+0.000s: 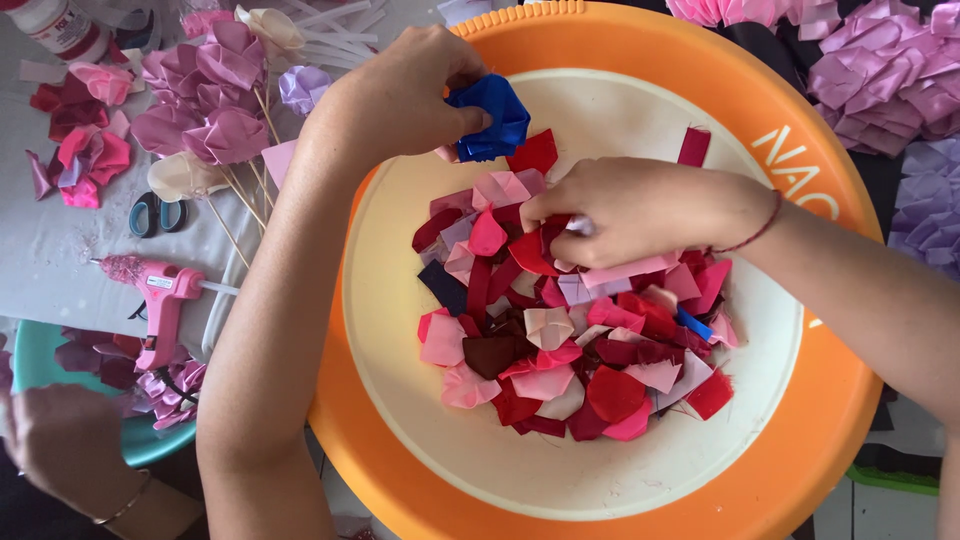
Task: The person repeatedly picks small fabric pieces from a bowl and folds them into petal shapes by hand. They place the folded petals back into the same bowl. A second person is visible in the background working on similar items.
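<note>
L hand (400, 95) pinches a blue ribbon (490, 118) over the orange tray (620, 45); R hand (630, 212) digs in the petal pile (570, 350), fingers clenched on scraps.

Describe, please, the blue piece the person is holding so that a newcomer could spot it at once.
Start at the big round orange-rimmed basin filled with red, pink and white ribbon petals. At its upper edge, the left hand pinches a folded blue ribbon piece. It is the only bright blue bundle held above the pile, while the right hand digs among the reds and pinks.
</note>
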